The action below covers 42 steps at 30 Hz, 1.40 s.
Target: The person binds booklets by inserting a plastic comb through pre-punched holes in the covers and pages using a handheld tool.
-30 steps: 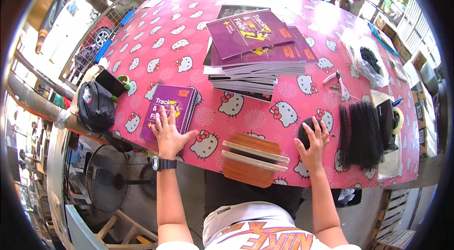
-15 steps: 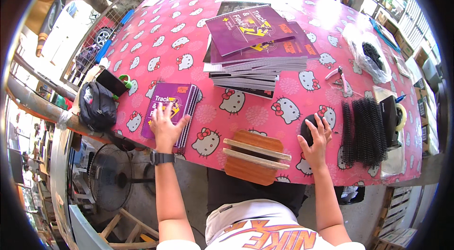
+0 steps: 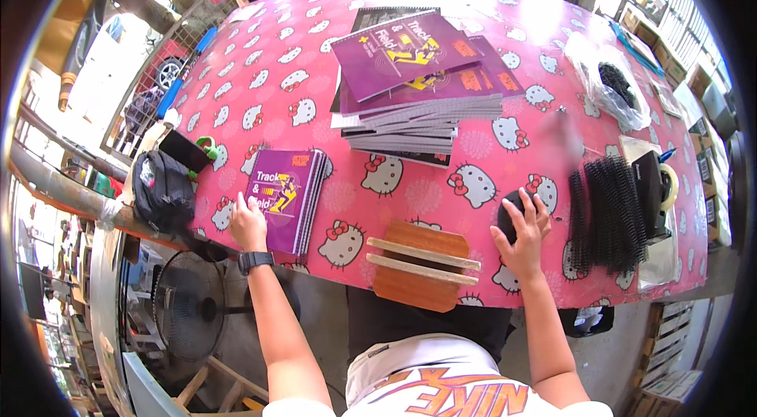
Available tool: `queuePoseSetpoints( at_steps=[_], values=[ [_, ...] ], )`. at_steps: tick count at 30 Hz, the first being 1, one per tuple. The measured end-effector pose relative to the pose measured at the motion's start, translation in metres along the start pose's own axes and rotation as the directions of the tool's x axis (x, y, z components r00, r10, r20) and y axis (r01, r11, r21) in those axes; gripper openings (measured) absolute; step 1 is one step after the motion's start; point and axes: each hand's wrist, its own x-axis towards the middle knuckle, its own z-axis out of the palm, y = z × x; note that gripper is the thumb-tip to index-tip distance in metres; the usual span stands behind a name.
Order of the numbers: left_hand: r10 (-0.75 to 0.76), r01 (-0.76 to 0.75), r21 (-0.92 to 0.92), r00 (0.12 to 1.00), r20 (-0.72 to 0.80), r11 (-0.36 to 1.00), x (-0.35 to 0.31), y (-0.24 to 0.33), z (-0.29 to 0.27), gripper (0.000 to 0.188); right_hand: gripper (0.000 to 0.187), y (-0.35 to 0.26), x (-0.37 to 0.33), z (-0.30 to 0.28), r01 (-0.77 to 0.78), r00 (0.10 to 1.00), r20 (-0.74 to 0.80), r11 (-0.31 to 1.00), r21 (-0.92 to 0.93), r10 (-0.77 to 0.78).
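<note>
My left hand [image 3: 246, 224] grips the near left corner of a small stack of purple booklets [image 3: 285, 198], which lies flat near the table's front edge. My right hand [image 3: 522, 237] rests with spread fingers over a black round object [image 3: 511, 212] on the pink cartoon-cat tablecloth [image 3: 268, 86]. Between my hands a wooden board with two pale slats [image 3: 422, 263] hangs over the front edge. A tall pile of purple spiral notebooks [image 3: 418, 78] sits farther back in the middle.
Black spiral binding combs [image 3: 607, 208] lie right of my right hand, beside a black device [image 3: 650, 192]. A clear bag of black parts [image 3: 611, 86] is at back right. A black pouch [image 3: 162, 192] and a phone [image 3: 184, 150] sit at the left edge. A floor fan [image 3: 189, 307] stands below.
My left hand slid from the top of the purple booklets down to their near left corner. My right hand stayed on the black round object.
</note>
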Motion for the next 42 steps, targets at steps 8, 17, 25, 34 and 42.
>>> queuePoseSetpoints(
  at_steps=[8,17,25,34,42],
  values=[
    [0.145,-0.097,-0.932,0.988,-0.048,0.351,0.023,0.211,-0.081,0.043,0.053,0.008,-0.001,-0.005,-0.032,0.998,-0.054,0.993,-0.112,0.026],
    [0.283,-0.096,-0.862,0.957,0.057,0.498,0.116,0.199,-0.03,0.038,0.047,-0.001,-0.001,0.002,-0.013,0.996,-0.083,0.997,0.076,0.019],
    [0.177,0.102,-0.96,0.983,0.057,-0.261,0.016,0.177,-0.126,0.033,0.033,-0.041,0.01,-0.047,-0.04,0.982,-0.107,0.733,0.679,0.153],
    [0.458,0.197,-0.915,0.889,0.015,-0.352,-0.101,0.155,-0.133,0.037,0.014,-0.077,-0.008,-0.085,-0.278,0.933,0.36,0.645,0.712,0.005],
    [0.672,0.044,-0.999,0.74,0.033,0.001,-0.117,0.131,-0.112,0.012,0.045,-0.039,-0.03,-0.056,0.045,0.894,0.346,0.825,0.564,-0.285]
  ],
)
